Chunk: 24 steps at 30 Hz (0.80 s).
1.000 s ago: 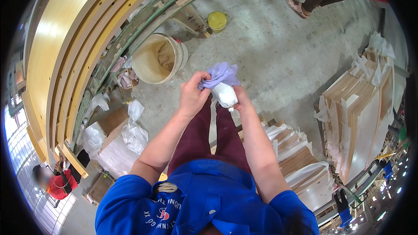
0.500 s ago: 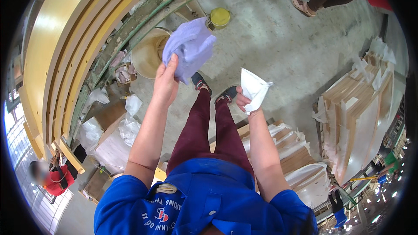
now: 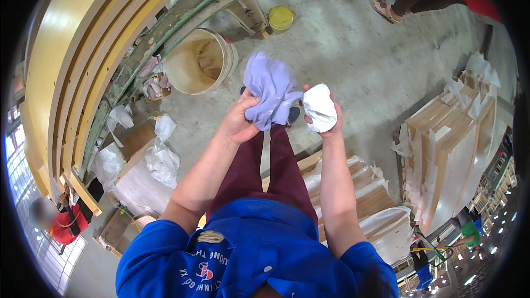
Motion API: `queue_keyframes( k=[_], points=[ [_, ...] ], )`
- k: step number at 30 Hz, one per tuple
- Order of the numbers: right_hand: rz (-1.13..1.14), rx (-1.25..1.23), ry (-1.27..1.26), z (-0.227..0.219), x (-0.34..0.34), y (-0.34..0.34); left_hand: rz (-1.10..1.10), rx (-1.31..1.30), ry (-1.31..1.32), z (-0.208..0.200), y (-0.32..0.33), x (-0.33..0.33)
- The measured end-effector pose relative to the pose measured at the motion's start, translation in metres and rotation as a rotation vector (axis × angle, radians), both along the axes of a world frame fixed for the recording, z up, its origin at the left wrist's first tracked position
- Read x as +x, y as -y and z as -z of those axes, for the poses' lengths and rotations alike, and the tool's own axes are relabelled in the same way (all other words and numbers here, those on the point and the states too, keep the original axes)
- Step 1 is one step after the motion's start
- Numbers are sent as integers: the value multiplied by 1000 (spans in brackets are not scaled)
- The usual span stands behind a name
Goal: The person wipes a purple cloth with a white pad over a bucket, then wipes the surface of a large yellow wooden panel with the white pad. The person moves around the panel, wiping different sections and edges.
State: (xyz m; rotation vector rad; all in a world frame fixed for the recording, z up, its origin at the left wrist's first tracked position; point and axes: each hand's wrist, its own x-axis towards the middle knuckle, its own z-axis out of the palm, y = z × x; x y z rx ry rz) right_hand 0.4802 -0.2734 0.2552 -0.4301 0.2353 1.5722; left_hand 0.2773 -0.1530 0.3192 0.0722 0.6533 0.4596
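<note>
A crumpled lavender cloth [image 3: 269, 85] hangs over the fingers of my left hand [image 3: 243, 118], which is closed on its lower left edge. Close beside it, my right hand [image 3: 335, 121] grips a bunched white cloth [image 3: 319, 106]; its thumb and fingers wrap round the sides. A loose corner of the lavender cloth reaches toward the white one; I cannot tell if they touch. Both hands are held out in front of me, above my legs and shoes.
An open white bucket [image 3: 190, 60] with brownish residue stands ahead left, near a yellow-lidded tub [image 3: 280, 19]. Curved yellow panels [image 3: 83, 49] are stacked at left. Wrapped wooden stacks [image 3: 441, 149] stand at right. Another person's foot [image 3: 385, 10] is at the far right.
The lavender cloth has come down and to the right, nearer my right hand. The white cloth has gone from a pointed, folded shape to a rounded bunch.
</note>
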Motion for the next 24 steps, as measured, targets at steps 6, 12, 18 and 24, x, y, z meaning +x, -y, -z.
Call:
queue_keyframes(
  k=[6,12,18,24],
  points=[
    [93,-233,515,1,-14,-13,5,-168,-20,7,7,-23],
    [17,-220,591,-7,-12,-16,92,-297,-56,-11,6,-16],
    [-29,-54,1046,-28,-21,-27,321,291,-337,-12,13,4],
    [-26,-159,482,-9,-31,-22,450,775,-418,-9,24,8]
  ],
)
